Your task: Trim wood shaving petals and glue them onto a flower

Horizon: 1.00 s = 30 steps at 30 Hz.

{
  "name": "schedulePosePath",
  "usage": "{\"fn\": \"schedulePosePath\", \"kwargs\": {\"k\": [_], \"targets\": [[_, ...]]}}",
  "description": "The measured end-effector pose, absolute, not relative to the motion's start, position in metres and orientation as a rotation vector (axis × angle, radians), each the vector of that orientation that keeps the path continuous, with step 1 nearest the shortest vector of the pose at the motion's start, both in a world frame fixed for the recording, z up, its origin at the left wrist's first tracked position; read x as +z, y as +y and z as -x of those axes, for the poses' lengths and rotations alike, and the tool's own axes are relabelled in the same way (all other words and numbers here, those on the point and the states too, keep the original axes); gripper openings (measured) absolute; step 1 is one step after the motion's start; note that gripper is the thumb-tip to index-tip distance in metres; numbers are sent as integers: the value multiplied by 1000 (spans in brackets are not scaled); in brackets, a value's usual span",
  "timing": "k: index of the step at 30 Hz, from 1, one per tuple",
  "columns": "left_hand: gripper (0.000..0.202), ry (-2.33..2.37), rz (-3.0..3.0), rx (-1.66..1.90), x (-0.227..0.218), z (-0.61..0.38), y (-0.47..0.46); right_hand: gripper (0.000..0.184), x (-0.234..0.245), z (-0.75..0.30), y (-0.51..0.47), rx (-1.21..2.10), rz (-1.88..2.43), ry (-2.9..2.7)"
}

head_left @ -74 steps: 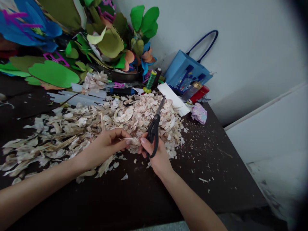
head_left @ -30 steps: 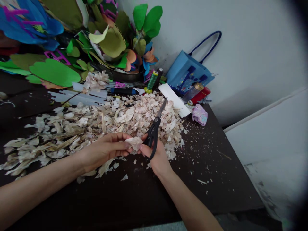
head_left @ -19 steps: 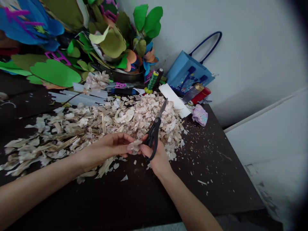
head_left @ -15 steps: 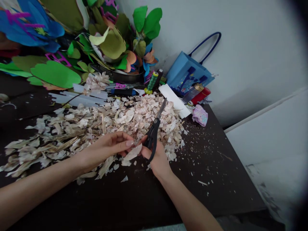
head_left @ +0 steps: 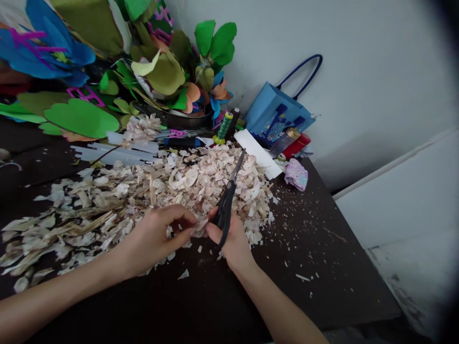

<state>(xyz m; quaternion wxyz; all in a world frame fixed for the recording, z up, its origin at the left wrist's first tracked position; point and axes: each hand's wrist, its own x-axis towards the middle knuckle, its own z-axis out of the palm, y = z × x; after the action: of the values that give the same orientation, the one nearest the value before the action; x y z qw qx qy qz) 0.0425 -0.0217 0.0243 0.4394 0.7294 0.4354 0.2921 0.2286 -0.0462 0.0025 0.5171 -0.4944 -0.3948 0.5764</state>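
Observation:
A small pale dried petal (head_left: 199, 228) is stretched between my two hands, low over the front edge of a heap of similar petals (head_left: 211, 174). My left hand (head_left: 161, 236) pinches its left end between thumb and fingertips. My right hand (head_left: 233, 239) touches the other end with its thumb and forefinger. Black-handled scissors (head_left: 228, 200) rest in that same right hand, blades closed and pointing away over the heap. Longer dried strips and petals (head_left: 82, 215) spread leftward across the dark table (head_left: 172, 306).
Behind the heap lie whitish plastic strips (head_left: 118, 155), a dried flower (head_left: 142, 128) and a green thread spool (head_left: 224, 126). Large artificial flowers (head_left: 161, 71) crowd the back left. A blue bag (head_left: 276, 112), white card (head_left: 258, 153), red spool (head_left: 297, 145) and crumpled lilac cloth (head_left: 297, 174) stand or lie back right.
The petal between my hands has turned and now looks narrower and more folded. My left hand has rolled over it, and the view has shifted slightly.

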Motion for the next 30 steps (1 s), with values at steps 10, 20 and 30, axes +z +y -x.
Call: {"fn": "schedulePosePath", "kwargs": {"k": [10,20,30], "targets": [[30,965,-1454,594,1,-35,-5,26,-10,-230,-44,1331,1204,-931],[35,885,-1179,543,12,-42,-8,26,-8,-230,-45,1326,1194,-940],[35,923,-1232,563,7,-36,-2,29,-4,-235,-44,1371,1132,-944]]}}
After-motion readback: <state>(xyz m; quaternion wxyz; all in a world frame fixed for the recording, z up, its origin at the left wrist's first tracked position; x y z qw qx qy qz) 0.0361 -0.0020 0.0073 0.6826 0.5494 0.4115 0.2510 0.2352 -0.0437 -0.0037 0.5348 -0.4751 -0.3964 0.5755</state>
